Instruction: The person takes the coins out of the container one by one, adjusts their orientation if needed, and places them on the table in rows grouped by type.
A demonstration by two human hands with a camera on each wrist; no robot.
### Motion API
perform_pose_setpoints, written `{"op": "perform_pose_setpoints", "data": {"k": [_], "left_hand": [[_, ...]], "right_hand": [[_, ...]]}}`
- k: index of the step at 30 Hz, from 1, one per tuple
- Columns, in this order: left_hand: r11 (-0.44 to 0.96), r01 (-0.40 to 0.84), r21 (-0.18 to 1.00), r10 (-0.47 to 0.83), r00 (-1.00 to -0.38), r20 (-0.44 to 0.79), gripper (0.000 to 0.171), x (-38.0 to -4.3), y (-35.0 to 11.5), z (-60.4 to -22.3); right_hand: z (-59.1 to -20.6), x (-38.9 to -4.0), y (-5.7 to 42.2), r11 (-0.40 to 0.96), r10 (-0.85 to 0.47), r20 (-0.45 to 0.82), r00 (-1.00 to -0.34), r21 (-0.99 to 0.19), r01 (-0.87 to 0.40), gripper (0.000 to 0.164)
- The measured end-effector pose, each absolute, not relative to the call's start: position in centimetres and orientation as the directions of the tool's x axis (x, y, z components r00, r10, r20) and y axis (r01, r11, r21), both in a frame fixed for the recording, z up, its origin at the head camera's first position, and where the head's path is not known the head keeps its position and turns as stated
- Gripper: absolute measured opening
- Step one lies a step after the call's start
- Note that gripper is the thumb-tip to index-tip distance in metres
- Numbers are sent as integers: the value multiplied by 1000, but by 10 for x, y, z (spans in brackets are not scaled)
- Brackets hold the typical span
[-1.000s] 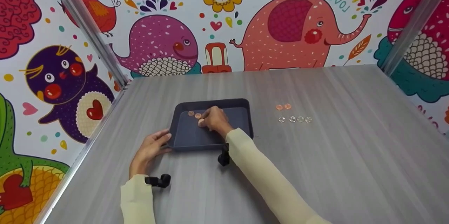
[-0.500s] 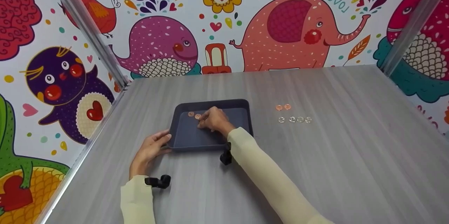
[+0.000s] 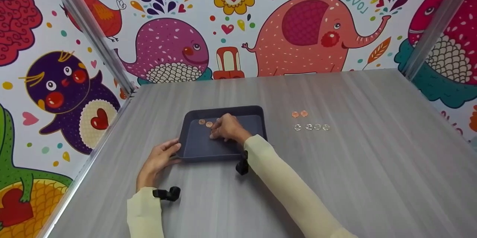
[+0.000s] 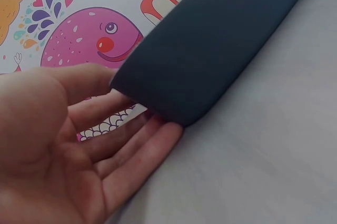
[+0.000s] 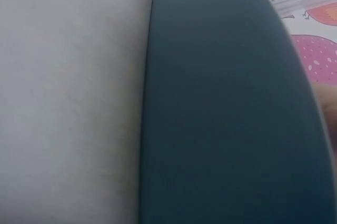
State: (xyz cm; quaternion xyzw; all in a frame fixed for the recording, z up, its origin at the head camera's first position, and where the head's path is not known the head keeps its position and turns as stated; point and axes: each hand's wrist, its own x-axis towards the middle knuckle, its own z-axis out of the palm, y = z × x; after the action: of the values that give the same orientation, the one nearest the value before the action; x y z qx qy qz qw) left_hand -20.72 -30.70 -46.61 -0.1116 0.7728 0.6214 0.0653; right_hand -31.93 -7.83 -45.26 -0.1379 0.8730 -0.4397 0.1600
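Note:
A dark grey rectangular tray (image 3: 220,158) lies on the table, its outer wall (image 5: 226,103) filling much of the right wrist view. My left hand (image 3: 158,159) rests against its near left corner, thumb at the rim and the nearly straight fingers (image 4: 139,163) along the outside. Inside the tray, my right hand (image 3: 228,127) reaches down with bent fingers, fingertips together near the tray floor in a pinch. The coin at those fingertips is hidden behind them. Just beyond lie two copper coins, the left coin (image 3: 202,121) and the right coin (image 3: 209,124).
Right of the tray, two copper coins (image 3: 299,113) lie in a row, with several silver coins (image 3: 317,127) in a row nearer. A wall (image 3: 231,25) with cartoon animals borders the table (image 3: 354,174) at the back and sides.
A coin seen at my right fingertips a second ago is now covered by the fingers. The right wrist has shifted slightly right; the left hand keeps its place on the tray.

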Motion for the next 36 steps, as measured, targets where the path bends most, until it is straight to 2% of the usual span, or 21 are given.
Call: {"op": "perform_pose_setpoints", "data": {"k": [19, 30, 36], "left_hand": [[246, -268, 932, -94, -963, -252, 56, -202, -310, -466], [226, -268, 937, -100, -963, -251, 54, -204, -308, -467], [225, -270, 936, -92, -962, -256, 54, -206, -307, -465]], "right_hand": [[-435, -305, -45, 425, -442, 64, -895, -863, -272, 25], [-430, -297, -1, 411, -389, 185, -902, -842, -350, 28], [-425, -295, 25, 386, -356, 194, -914, -860, -333, 28]]}}
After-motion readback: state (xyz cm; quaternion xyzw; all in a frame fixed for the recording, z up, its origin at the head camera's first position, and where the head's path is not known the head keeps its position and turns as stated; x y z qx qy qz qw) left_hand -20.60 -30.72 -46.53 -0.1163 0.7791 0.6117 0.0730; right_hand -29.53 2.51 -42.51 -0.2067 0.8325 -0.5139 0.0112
